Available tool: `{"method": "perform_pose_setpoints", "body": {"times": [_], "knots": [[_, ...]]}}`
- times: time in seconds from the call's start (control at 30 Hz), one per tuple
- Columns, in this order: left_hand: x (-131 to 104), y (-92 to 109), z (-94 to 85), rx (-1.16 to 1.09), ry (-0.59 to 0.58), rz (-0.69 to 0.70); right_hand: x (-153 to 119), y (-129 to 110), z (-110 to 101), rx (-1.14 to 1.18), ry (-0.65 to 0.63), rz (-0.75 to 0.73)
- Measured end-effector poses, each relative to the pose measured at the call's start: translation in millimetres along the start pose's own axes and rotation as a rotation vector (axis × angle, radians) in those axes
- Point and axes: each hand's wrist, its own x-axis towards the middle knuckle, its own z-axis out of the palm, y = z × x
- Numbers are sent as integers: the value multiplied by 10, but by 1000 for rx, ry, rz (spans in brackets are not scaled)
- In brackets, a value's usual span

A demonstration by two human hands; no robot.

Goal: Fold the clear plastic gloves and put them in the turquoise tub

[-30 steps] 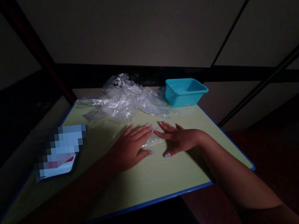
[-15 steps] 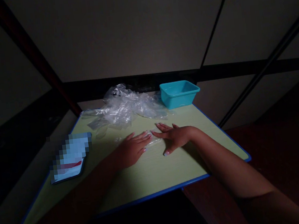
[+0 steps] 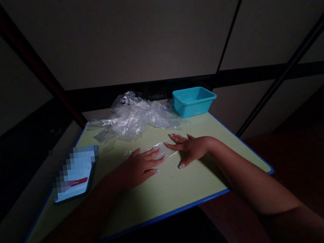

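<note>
From my remote seat I see both hands palm down on the pale, blue-edged desk (image 3: 164, 195), near the middle of the frame. The left hand (image 3: 142, 168) has its fingers released and fanned out, the tips over the left part of a clear plastic piece (image 3: 169, 150) lying flat at the centre of the frame. The right hand (image 3: 191, 149) comes in from the right, fingers likewise loose and spread, the index fingertip at the plastic's right part; I can't tell how firmly it presses. Higher up, at upper centre, sits a crumpled plastic heap (image 3: 134, 119), with a teal bin (image 3: 194, 108) just right of it. A partly pixelated phone (image 3: 76, 189) lies at left.
</note>
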Motion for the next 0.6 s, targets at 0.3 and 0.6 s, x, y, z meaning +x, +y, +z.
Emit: {"method": "perform_pose_setpoints", "body": {"times": [0.3,0.6], "knots": [[7,28,-16,11,84,-72,-8,1,3,5,-1,8],[-40,-39,13,-68,-67,-23,-17,-10,-27,-14,-36,11]]}}
